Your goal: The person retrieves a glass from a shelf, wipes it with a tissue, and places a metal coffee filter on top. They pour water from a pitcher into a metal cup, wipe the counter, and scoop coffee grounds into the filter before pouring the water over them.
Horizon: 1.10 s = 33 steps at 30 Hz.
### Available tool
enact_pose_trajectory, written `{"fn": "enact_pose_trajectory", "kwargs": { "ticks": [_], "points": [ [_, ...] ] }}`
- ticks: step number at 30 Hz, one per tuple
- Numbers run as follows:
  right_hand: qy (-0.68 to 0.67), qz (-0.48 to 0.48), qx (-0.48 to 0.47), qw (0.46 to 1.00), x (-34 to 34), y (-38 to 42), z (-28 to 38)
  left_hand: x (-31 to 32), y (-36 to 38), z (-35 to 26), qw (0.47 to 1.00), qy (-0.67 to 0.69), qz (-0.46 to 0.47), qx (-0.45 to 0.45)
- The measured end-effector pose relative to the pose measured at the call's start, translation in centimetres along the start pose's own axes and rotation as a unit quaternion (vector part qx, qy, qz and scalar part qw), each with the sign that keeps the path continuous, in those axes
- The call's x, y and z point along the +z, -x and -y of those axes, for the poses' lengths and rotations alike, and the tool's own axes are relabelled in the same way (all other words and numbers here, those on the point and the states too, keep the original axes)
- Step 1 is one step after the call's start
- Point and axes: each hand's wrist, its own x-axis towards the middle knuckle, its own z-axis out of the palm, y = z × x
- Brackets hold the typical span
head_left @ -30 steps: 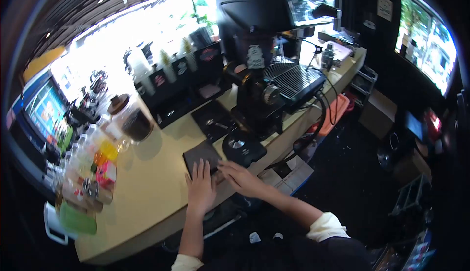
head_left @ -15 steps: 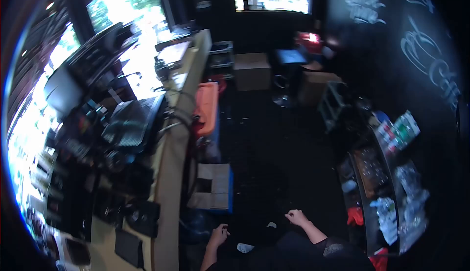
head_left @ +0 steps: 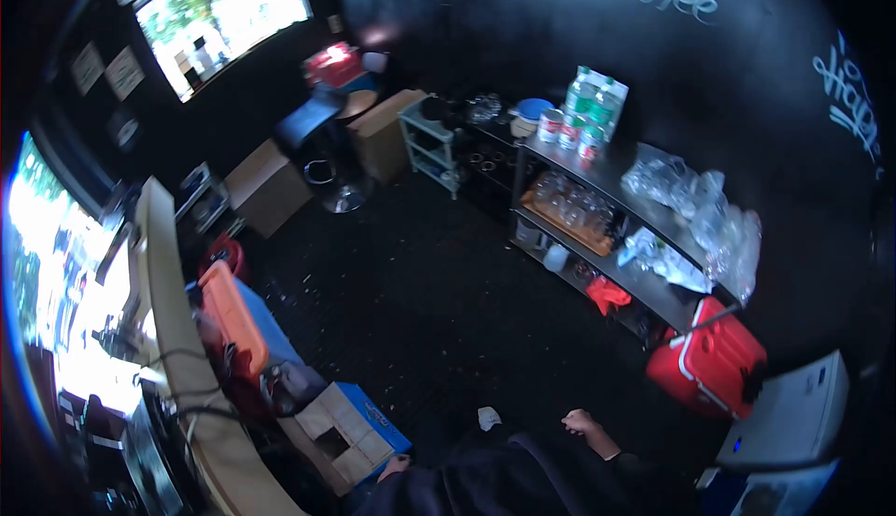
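Observation:
My right hand (head_left: pixel 581 422) hangs over the dark floor with its fingers curled in, and nothing shows in it. My left hand (head_left: pixel 396 466) is low, beside the corner of an open cardboard box (head_left: pixel 371 443) with a blue side; dark clothing covers part of it and its fingers are mostly hidden. A small white scrap (head_left: pixel 488 418) appears between the hands, just past the dark clothing.
To the right, a metal shelf (head_left: pixel 653 290) bears cans, bottles, glasses and plastic bags. Past its near end are a red cooler (head_left: pixel 702 359) and a white appliance (head_left: pixel 793 409). An orange-topped bin (head_left: pixel 233 315) stands along the counter (head_left: pixel 182 329). A stool (head_left: pixel 343 166) is farther back.
My view has turned right: the counter has shifted left, and the cooler and white appliance have come into view. My left hand now shows less, close by the cardboard box; my right hand stays curled.

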Motion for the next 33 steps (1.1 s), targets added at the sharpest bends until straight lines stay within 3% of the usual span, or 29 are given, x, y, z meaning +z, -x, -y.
{"fn": "enact_pose_trajectory", "kwargs": {
  "ticks": [2,4,7,9,11,14,18,20,25,27,28,30,32,33],
  "points": [
    [0.02,0.025,0.039,0.999,1.3,-0.3,0.4,-2.8,-0.9,-5.5,0.999,-0.018,0.016,0.021],
    [-0.009,0.02,0.053,0.998,2.9,-0.4,0.9,-5.0,-5.1,-7.7,0.991,-0.017,0.037,0.13],
    [-0.07,0.008,0.069,0.995,4.6,-0.7,3.0,-7.7,-8.8,-12.3,0.984,-0.017,0.052,0.17],
    [-0.119,0.003,0.083,0.989,6.2,0.1,5.3,-9.8,-10.9,-14.5,0.983,-0.04,0.078,0.161],
    [-0.207,-0.065,0.022,0.976,6.9,1.6,8.1,-11.8,-13.1,-16.9,0.981,-0.055,0.103,0.156],
    [-0.215,-0.036,0.039,0.975,7.0,2.9,11.6,-14.9,-16.3,-19.5,0.981,-0.134,0.086,0.111],
    [-0.255,-0.089,0.01,0.963,8.1,3.7,12.9,-17.3,-20.5,-22.6,0.945,-0.282,0.079,0.149],
    [-0.288,-0.083,0.091,0.95,8.1,4.7,13.8,-17.3,-21.5,-25.9,0.928,-0.333,0.102,0.131],
    [-0.255,-0.04,0.133,0.957,7.8,5.7,14.0,-12.2,-24.1,-33.4,0.933,-0.29,0.099,0.186],
    [-0.235,-0.023,0.137,0.962,7.4,5.0,13.5,-10.0,-22.6,-38.0,0.87,-0.432,0.167,0.168],
    [-0.213,-0.023,0.12,0.969,6.9,4.3,13.3,-9.0,-22.6,-39.0,0.871,-0.433,0.165,0.164],
    [-0.19,-0.032,0.096,0.977,4.0,0.8,12.7,-5.7,-23.1,-42.8,0.847,-0.411,0.139,0.308],
    [-0.073,-0.129,-0.034,0.988,2.9,-3.0,11.7,-2.9,-22.7,-47.6,0.834,-0.389,0.151,0.361],
    [-0.143,-0.144,-0.022,0.979,0.4,-3.5,13.1,-1.5,-22.5,-50.5,0.815,-0.412,0.152,0.379]
  ]
}}
